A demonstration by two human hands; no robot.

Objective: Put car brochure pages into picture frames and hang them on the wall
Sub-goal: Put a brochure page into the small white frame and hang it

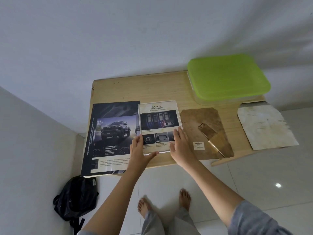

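We grip the framed page [159, 122] at its lower edge with both hands, left hand [141, 150] and right hand [180, 145], fingers closed on it. The brochure [110, 138] lies just left on the table [160, 89]; the brown backing board [206, 133] lies just right, a green-lidded box [228, 77] behind.

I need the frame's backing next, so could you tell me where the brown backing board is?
In the head view, the brown backing board lies flat on the wooden table, just right of the framed page, below the green-lidded box.

Two bare forearms are seen; left hand [141, 150] and right hand [180, 146] carry no rings or watch. A grey-blue sleeve [257, 219] is noted lower right. Light grey trousers [169, 223] and bare feet [185, 199] are recorded at bottom centre.
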